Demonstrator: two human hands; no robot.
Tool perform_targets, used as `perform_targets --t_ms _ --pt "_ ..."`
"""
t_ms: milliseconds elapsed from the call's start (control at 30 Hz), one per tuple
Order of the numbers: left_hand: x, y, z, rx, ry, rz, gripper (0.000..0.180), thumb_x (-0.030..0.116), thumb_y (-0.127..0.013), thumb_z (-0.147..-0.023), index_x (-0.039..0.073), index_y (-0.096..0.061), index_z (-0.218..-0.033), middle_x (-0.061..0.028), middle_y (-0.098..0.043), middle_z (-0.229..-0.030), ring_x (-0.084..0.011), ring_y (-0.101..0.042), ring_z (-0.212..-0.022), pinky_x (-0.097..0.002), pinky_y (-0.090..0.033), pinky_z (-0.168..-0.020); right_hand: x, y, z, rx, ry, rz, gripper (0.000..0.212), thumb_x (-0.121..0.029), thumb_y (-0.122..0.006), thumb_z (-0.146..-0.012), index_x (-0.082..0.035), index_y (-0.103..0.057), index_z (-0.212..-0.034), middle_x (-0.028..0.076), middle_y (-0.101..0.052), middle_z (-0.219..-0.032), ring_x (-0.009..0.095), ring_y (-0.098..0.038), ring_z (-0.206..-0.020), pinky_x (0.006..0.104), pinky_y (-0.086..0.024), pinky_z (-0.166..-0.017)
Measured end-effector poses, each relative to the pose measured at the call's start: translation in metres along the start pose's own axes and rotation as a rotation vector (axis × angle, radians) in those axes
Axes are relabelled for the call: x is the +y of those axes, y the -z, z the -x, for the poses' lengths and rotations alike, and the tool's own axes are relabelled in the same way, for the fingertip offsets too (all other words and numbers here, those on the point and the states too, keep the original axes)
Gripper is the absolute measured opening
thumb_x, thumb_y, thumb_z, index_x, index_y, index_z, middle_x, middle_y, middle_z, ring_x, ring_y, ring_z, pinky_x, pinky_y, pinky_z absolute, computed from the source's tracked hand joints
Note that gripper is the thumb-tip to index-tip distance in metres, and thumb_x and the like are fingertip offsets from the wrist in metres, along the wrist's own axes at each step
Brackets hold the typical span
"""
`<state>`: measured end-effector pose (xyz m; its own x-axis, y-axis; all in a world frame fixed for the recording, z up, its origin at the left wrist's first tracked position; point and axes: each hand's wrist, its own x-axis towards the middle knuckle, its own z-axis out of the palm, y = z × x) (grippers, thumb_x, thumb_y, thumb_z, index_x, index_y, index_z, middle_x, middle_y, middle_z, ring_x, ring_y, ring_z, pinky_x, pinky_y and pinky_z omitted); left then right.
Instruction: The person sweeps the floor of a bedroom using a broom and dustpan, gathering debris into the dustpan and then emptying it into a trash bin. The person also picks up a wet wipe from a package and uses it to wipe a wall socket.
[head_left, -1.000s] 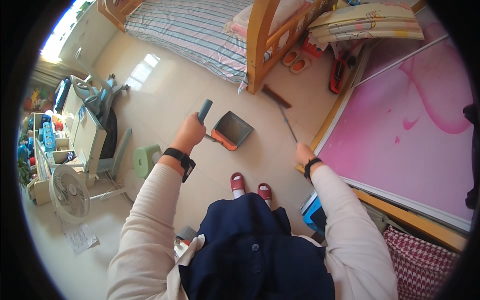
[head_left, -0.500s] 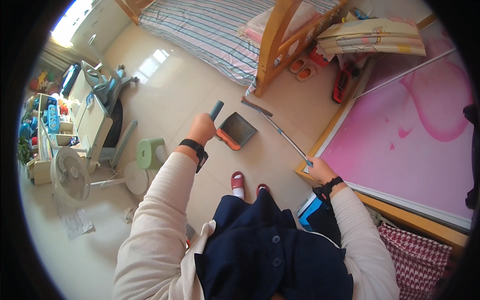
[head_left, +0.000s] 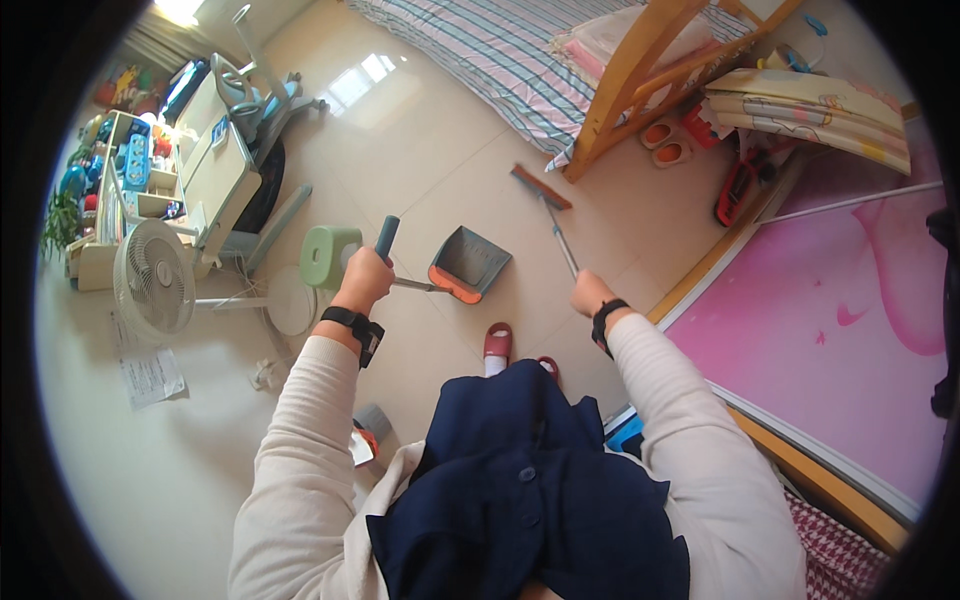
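Note:
My left hand [head_left: 364, 280] is wrapped round the handle of a long-handled dustpan [head_left: 480, 260]. Its grey grip end sticks up above my fist, and the grey pan with an orange edge lies out in front of me, to the right of that hand. In my right hand [head_left: 594, 293] is the silver handle of a broom [head_left: 540, 187]. The broom's narrow head rests on the tiled floor beyond the pan and to its right, near the bed's corner post. Broom head and dustpan are apart.
A green stool [head_left: 322, 257] and a white fan [head_left: 155, 275] stand to my left, near a desk [head_left: 222, 180]. At the far right are a wooden bed [head_left: 600, 110], orange-lined slippers [head_left: 662, 143] and a red object [head_left: 737, 190]. Pink panels [head_left: 820, 310] line the right side.
My left hand has moved left and slightly down, tilting the dustpan handle. My right hand has come inward and up with the broom. The whole view has shifted a little.

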<state>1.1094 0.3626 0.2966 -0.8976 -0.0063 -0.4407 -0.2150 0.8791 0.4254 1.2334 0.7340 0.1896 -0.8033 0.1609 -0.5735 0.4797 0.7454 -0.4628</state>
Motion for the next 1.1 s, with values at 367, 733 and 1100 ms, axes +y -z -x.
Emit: perform_targets --t_ms 367,733,1100 --pt "0.014 0.003 0.001 -0.035 0.079 -0.051 0.014 0.007 -0.061 -0.077 0.0 -0.063 -0.09 -0.0199 -0.066 -0.085 -0.0349 -0.065 -0.081 -0.0393 -0.052 -0.069 0.03 0.063 0.115 -0.18 0.165 0.057 0.035 -0.004 -0.048 -0.076 0.0 -0.06 -0.108 0.029 -0.061 -0.093 0.041 -0.059 -0.094 0.0412 -0.046 -0.08" --pt "-0.021 -0.01 0.041 -0.004 0.119 -0.055 0.013 0.009 -0.062 -0.077 -0.003 -0.065 -0.082 -0.0246 -0.065 -0.084 -0.0389 -0.064 -0.083 -0.0414 -0.052 -0.073 0.01 0.073 -0.022 0.012 0.022 -0.025 0.026 -0.006 -0.048 -0.079 0.004 -0.062 -0.098 0.03 -0.062 -0.092 0.043 -0.06 -0.091 0.043 -0.048 -0.078" --pt "-0.026 -0.019 0.054 0.146 0.091 -0.043 0.002 0.004 -0.059 -0.075 0.002 -0.06 -0.077 -0.0148 -0.064 -0.069 -0.0271 -0.064 -0.059 -0.0363 -0.052 -0.056 -0.004 0.007 -0.032 -0.123 0.127 0.07 0.028 -0.002 -0.05 -0.079 0.004 -0.061 -0.104 0.029 -0.061 -0.1 0.04 -0.059 -0.1 0.0416 -0.047 -0.086"
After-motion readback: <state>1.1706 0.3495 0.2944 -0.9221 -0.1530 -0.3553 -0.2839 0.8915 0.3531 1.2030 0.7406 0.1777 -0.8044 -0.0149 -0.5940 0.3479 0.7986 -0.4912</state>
